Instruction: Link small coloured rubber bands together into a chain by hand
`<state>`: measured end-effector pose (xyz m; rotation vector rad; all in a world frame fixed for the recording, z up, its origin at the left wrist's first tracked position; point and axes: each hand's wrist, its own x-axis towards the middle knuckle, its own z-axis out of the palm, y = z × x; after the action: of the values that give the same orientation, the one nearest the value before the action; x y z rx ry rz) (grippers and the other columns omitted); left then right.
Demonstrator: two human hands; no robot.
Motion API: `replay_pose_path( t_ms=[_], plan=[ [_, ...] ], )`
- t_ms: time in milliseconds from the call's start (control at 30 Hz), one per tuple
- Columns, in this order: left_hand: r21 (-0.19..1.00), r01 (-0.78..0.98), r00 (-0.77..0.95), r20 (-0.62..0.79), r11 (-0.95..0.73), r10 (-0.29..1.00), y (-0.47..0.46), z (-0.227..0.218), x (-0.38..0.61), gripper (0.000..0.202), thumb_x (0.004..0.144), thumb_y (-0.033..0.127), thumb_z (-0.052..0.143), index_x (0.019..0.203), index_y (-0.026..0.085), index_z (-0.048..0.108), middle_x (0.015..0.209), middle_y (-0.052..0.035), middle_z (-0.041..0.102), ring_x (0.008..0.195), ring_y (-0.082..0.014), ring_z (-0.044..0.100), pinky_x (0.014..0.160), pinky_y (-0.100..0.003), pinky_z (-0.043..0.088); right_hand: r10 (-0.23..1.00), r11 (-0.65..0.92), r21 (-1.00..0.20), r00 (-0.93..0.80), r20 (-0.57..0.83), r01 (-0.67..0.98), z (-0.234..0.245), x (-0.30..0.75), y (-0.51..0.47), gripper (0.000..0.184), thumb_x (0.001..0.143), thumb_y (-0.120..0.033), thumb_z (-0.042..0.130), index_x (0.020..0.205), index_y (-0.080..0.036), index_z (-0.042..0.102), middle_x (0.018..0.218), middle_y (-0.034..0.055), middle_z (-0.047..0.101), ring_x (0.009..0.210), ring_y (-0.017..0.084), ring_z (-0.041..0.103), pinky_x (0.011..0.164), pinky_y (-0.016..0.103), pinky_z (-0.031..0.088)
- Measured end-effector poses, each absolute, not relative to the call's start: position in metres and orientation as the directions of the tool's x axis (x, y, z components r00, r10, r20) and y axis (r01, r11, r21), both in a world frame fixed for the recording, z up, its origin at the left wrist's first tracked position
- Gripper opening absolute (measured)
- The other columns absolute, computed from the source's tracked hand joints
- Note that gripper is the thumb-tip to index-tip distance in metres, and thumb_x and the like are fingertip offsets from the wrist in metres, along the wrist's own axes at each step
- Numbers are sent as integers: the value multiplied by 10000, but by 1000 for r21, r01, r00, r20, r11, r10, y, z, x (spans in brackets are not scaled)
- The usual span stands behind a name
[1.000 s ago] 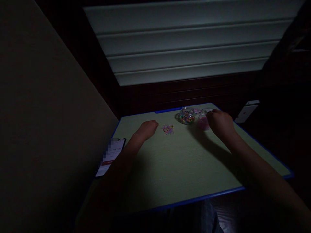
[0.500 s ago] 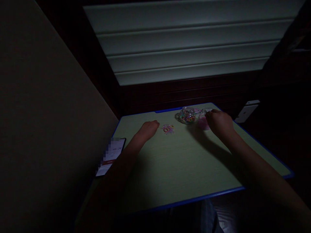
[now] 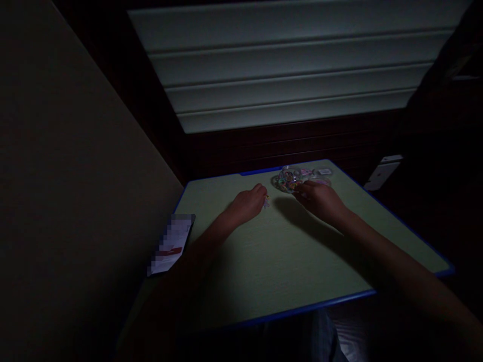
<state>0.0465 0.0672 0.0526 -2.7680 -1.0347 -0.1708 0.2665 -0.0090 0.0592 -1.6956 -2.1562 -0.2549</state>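
My left hand (image 3: 247, 205) rests at the middle of the far desk area, its fingertips at a small tangle of coloured rubber bands (image 3: 266, 202) and hiding most of it. My right hand (image 3: 319, 199) hangs with curled fingers just right of a round clear plastic jar (image 3: 289, 180) full of multicoloured bands. Behind that hand, a pink translucent cup (image 3: 321, 181) is partly hidden. A small white-topped clear lid or box (image 3: 323, 172) lies at the far edge. Neither hand's grip shows clearly in the dim light.
The pale green desk (image 3: 287, 261) has a blue edge. A phone (image 3: 170, 245) lies at its left edge, partly pixelated. A wall stands to the left, a window blind (image 3: 287, 65) ahead, and a white device (image 3: 382, 173) sits on a dark ledge at right.
My left hand has moved right onto the band tangle. My right hand has moved left towards the jar, now in front of the pink cup.
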Motion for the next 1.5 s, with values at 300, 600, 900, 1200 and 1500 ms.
replay_pose_path(
  t_ms=[300, 600, 900, 1200, 1500],
  plan=[
    [-82, 598, 791, 221, -797, 571, 53, 54, 56, 258, 952, 247, 237, 1014, 168, 474, 1025, -61, 540, 815, -142, 572, 692, -263, 441, 852, 413, -157, -320, 415, 897, 44, 251, -9, 308, 873, -343, 485, 1071, -164, 639, 945, 78, 663, 744, 159, 595, 651, 250, 398],
    [-97, 570, 814, 206, -816, 544, 48, 55, 59, 276, 955, 260, 227, 1000, 162, 481, 1011, -62, 545, 804, -143, 575, 674, -259, 438, 840, 412, -106, -332, 430, 905, 46, 250, -9, 273, 901, -249, 413, 901, -158, 670, 862, 83, 656, 760, 159, 593, 666, 248, 376],
    [-104, 562, 818, 214, -821, 534, 49, 54, 58, 267, 952, 261, 239, 1003, 160, 482, 1003, -58, 556, 789, -149, 582, 648, -268, 434, 822, 457, -152, -350, 450, 876, 45, 251, -11, 293, 844, -320, 530, 1057, -148, 634, 941, 91, 658, 767, 165, 598, 655, 243, 396],
    [-125, 556, 826, 194, -822, 529, 48, 54, 58, 260, 950, 257, 248, 990, 168, 490, 1001, -52, 553, 781, -140, 576, 655, -266, 431, 822, 448, -110, -361, 440, 887, 45, 251, -9, 231, 880, -241, 454, 934, -161, 664, 857, 80, 650, 745, 152, 590, 657, 237, 372],
    [-131, 544, 835, 181, -829, 519, 48, 55, 59, 277, 953, 272, 240, 992, 166, 494, 1008, -56, 551, 788, -143, 573, 670, -263, 432, 861, 386, -72, -331, 386, 920, 49, 249, -10, 257, 904, -236, 408, 888, -162, 654, 858, 72, 646, 758, 153, 580, 667, 242, 353]
  ],
)
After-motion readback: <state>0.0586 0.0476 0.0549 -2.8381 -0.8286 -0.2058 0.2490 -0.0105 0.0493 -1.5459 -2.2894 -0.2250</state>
